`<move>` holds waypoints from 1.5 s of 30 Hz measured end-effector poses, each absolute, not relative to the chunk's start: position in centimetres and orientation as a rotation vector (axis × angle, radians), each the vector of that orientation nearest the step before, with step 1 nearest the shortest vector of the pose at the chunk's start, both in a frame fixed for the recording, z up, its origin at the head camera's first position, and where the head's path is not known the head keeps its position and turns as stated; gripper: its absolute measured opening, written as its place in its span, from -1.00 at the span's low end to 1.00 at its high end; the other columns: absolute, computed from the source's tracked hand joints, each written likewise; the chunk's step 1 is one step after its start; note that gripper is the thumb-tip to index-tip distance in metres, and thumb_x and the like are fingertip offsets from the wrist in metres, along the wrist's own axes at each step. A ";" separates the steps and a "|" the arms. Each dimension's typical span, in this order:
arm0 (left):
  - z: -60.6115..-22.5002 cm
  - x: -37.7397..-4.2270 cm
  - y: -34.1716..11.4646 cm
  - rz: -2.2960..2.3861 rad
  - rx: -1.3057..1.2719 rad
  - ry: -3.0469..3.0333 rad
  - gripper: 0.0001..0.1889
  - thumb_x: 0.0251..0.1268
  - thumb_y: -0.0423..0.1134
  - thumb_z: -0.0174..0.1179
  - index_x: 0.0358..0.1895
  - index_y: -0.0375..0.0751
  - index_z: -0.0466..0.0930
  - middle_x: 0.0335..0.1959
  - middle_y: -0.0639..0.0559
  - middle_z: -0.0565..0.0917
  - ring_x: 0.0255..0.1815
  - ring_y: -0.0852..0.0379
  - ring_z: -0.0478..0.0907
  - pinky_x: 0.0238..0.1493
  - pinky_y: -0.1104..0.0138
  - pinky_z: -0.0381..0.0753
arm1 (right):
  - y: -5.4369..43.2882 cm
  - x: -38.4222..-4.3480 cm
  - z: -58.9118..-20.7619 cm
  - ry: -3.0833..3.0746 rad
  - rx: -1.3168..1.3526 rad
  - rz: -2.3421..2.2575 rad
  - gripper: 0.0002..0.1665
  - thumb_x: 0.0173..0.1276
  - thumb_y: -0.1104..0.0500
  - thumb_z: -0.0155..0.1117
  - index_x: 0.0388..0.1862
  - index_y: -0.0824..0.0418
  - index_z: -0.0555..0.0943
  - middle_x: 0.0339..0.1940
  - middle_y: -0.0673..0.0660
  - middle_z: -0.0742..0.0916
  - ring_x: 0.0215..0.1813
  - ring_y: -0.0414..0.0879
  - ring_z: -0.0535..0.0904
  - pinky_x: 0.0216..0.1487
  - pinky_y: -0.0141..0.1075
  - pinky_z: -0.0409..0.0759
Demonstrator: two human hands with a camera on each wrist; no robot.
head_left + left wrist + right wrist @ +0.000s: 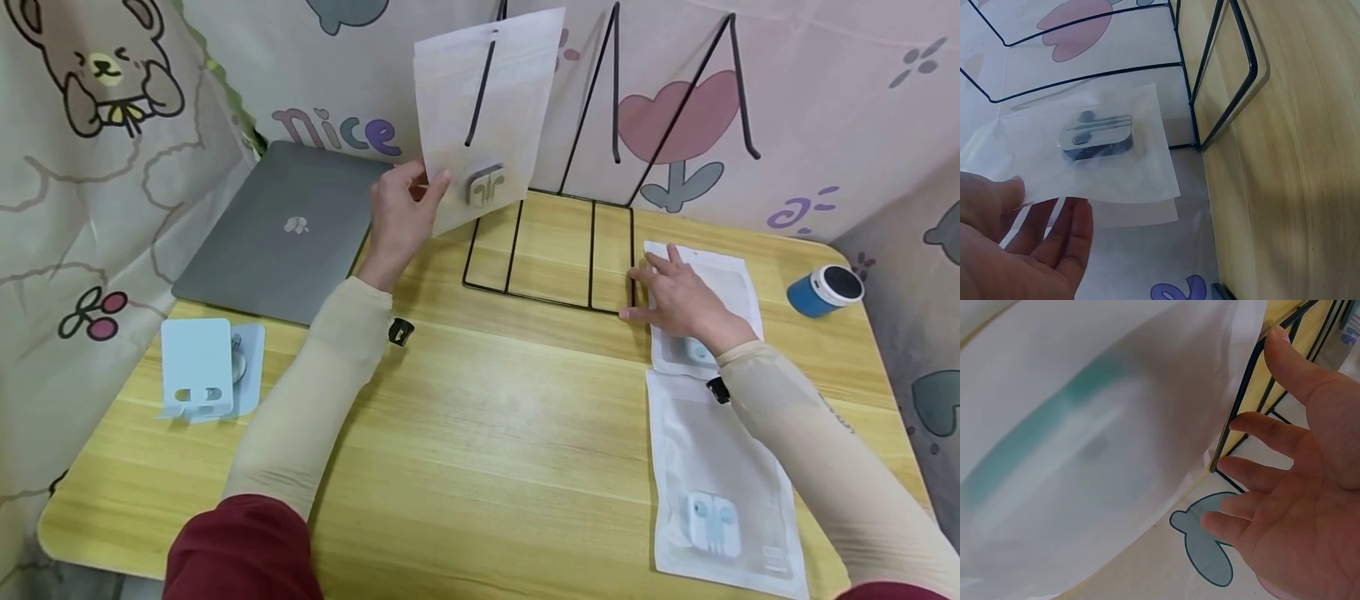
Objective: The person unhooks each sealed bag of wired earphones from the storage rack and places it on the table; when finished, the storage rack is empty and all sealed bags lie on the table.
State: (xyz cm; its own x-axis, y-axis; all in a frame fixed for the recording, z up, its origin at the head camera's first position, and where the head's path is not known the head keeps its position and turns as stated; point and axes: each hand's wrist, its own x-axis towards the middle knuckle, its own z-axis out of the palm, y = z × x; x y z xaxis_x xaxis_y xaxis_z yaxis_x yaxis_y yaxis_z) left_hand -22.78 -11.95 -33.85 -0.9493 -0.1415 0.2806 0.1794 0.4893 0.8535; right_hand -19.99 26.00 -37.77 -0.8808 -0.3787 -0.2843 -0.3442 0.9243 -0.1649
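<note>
Counter (465, 467) was wood-grain. Black wire rack (592, 254) stood at its far middle, closed laptop (277, 225) left of it. White pouch (513, 108) with cased earphones hung on the rack's left prong (480, 96). Two similar pouches lay flat at right: near pouch (727, 454), far pouch (720, 287). Left hand (401, 218) pinched the hung pouch's left edge, low down. Right hand (681, 302) was spread wide by the rack's right base bar, over far pouch. Blue cylinder (817, 293) sat far right.
</note>
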 end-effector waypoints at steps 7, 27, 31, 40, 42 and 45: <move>-33.6 -21.3 -11.9 -1.470 -0.072 -2.390 -0.69 0.42 -0.09 0.22 -0.08 -0.28 0.74 -0.15 -0.05 0.74 -0.25 0.17 0.64 -0.26 0.39 0.56 | 26.1 -20.1 -37.8 2.762 -0.531 -0.163 -0.09 0.28 -0.11 0.44 0.39 0.43 0.38 0.49 0.54 0.15 0.50 0.50 -0.28 0.34 0.35 -0.09; -32.8 -16.3 -12.4 -1.758 -0.221 -2.338 -0.72 0.41 -0.21 0.24 -0.01 -0.36 0.71 -0.11 -0.14 0.73 -0.23 0.06 0.71 -0.32 0.38 0.63 | 26.0 -20.2 -37.7 2.755 -0.509 -0.189 -0.08 0.26 -0.11 0.45 0.39 0.43 0.38 0.50 0.53 0.14 0.51 0.46 -0.30 0.35 0.33 -0.11; -32.7 -15.4 -12.4 -1.737 -0.255 -2.337 -0.75 0.41 -0.22 0.24 -0.07 -0.37 0.72 -0.17 -0.14 0.74 -0.32 0.09 0.69 -0.39 0.41 0.59 | 26.0 -20.1 -37.7 2.754 -0.502 -0.195 -0.08 0.26 -0.11 0.45 0.39 0.43 0.38 0.50 0.53 0.14 0.51 0.45 -0.31 0.36 0.33 -0.12; -33.2 -13.6 -12.7 -1.848 -0.304 -2.326 -0.74 0.38 -0.19 0.27 -0.06 -0.34 0.73 -0.17 -0.10 0.75 -0.33 0.07 0.70 -0.37 0.36 0.63 | 26.3 -19.9 -38.0 2.768 -0.510 -0.204 -0.11 0.24 -0.07 0.48 0.36 0.44 0.41 0.48 0.54 0.15 0.51 0.47 -0.27 0.35 0.34 -0.09; -33.2 -13.2 -12.8 -1.849 -0.301 -2.328 -0.73 0.38 -0.17 0.28 -0.07 -0.32 0.74 -0.20 -0.08 0.75 -0.35 0.08 0.69 -0.40 0.38 0.60 | 26.3 -20.0 -38.0 2.768 -0.515 -0.204 -0.11 0.24 -0.07 0.48 0.36 0.44 0.41 0.49 0.54 0.15 0.51 0.47 -0.27 0.35 0.34 -0.09; -33.1 -12.4 -13.1 -1.822 -0.299 -2.334 -0.74 0.37 -0.15 0.29 -0.13 -0.30 0.75 -0.29 -0.06 0.75 -0.43 0.09 0.64 -0.48 0.40 0.51 | 26.2 -20.1 -38.0 2.771 -0.523 -0.209 -0.11 0.24 -0.08 0.48 0.36 0.44 0.41 0.48 0.55 0.16 0.51 0.48 -0.27 0.35 0.34 -0.09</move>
